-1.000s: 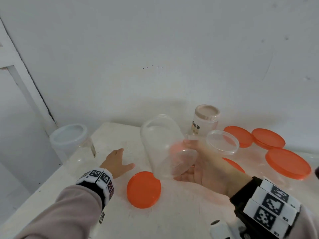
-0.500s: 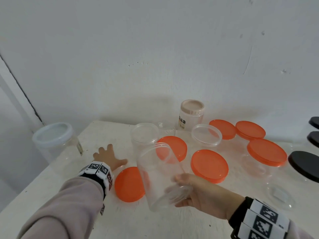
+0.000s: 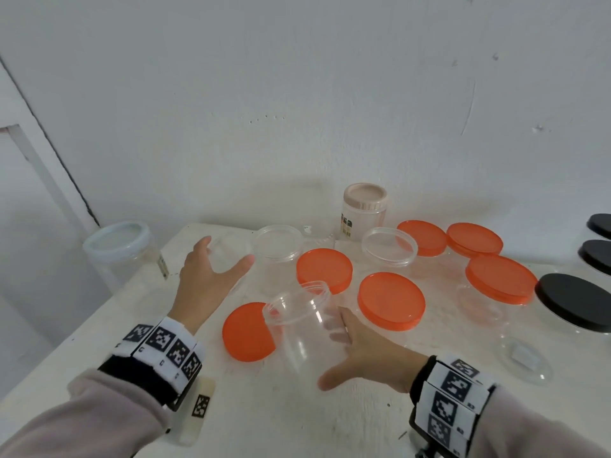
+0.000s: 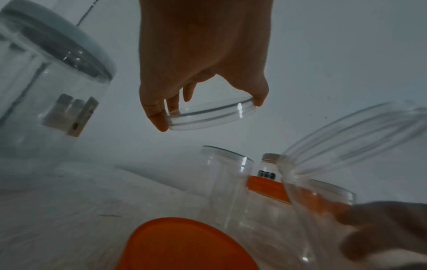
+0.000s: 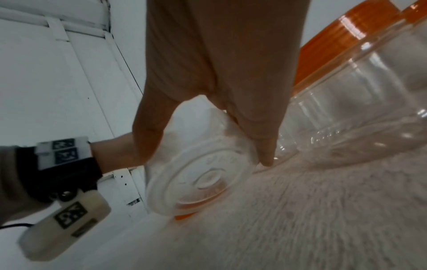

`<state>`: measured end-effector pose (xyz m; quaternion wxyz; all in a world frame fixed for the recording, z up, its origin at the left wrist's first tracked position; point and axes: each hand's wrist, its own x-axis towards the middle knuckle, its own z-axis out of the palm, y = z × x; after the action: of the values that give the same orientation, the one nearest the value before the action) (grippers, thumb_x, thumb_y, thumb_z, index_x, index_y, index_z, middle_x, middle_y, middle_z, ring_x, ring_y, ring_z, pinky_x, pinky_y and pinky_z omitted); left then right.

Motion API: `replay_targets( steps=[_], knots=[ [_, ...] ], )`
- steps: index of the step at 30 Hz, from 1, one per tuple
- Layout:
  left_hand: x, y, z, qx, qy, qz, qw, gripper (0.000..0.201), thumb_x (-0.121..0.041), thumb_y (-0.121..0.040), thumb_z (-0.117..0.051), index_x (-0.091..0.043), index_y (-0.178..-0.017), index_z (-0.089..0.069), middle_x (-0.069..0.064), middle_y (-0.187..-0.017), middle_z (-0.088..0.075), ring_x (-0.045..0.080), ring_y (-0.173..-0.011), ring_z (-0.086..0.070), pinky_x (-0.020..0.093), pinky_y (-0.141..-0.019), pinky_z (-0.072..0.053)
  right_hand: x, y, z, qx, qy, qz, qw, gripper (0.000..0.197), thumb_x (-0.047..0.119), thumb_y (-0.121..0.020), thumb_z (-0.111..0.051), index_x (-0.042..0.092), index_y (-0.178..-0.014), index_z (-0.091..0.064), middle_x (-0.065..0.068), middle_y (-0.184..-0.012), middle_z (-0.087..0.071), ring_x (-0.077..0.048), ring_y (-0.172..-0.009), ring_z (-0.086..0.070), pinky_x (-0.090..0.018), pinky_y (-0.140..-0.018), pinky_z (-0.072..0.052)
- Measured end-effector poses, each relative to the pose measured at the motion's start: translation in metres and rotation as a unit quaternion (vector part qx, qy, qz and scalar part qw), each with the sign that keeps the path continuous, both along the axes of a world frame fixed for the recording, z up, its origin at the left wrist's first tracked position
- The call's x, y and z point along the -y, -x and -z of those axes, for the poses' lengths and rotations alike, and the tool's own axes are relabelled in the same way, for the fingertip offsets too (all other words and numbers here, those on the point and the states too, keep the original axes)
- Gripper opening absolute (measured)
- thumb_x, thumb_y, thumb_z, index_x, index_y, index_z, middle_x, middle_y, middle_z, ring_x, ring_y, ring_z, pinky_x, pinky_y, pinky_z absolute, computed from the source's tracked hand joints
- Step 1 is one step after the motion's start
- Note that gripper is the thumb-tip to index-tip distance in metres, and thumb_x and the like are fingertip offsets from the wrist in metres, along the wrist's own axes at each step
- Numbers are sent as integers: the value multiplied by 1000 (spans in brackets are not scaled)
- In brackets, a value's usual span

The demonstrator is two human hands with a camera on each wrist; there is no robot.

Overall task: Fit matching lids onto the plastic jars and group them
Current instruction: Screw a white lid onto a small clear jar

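My right hand (image 3: 334, 350) grips a clear, lidless plastic jar (image 3: 299, 314) by its lower body and holds it tilted, mouth up and away from me, just above the table. In the right wrist view its round base (image 5: 199, 175) sits between my thumb and fingers. My left hand (image 3: 227, 256) is raised over the table's left side. It pinches a clear round lid (image 4: 209, 117) by the rim between thumb and fingers. A loose orange lid (image 3: 246, 332) lies flat on the table between my hands, partly behind the jar.
Several orange-lidded clear jars (image 3: 391, 300) stand mid-table and to the right. Two clear-lidded jars (image 3: 277, 241) and a beige-lidded jar (image 3: 365, 206) are behind them. Black-lidded jars (image 3: 575, 302) stand at the right edge, a pale-blue-lidded jar (image 3: 115, 241) at the left. Another clear lid (image 3: 525, 358) lies front right.
My right hand brought the open jar down and toward me. My left hand left the table surface and now holds the clear lid up.
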<state>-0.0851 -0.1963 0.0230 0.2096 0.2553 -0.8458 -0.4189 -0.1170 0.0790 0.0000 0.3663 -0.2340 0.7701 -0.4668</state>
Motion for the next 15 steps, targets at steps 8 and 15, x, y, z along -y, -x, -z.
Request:
replay_targets(
  steps=[8,15],
  knots=[
    [-54,-22,-11,-16,44,115,992,115,-84,-51,-55,-27,-146,-26,-8,-146,-36,12,-132,-35,30,-99,-32,-18,8,13,-65,-34,-36,997,111,24,-57,-90,31,-140,-18,15,-141,-32,-12,-133,-32,-35,-112,-32],
    [-90,-34,-16,7,93,213,973,110,-82,-51,-58,-34,-145,-26,-22,-140,-32,8,-134,-28,27,-104,-28,-32,6,15,-67,-21,-48,996,116,21,-63,-88,32,-148,-8,19,-141,-22,-5,-132,-23,-24,-109,-25]
  ],
)
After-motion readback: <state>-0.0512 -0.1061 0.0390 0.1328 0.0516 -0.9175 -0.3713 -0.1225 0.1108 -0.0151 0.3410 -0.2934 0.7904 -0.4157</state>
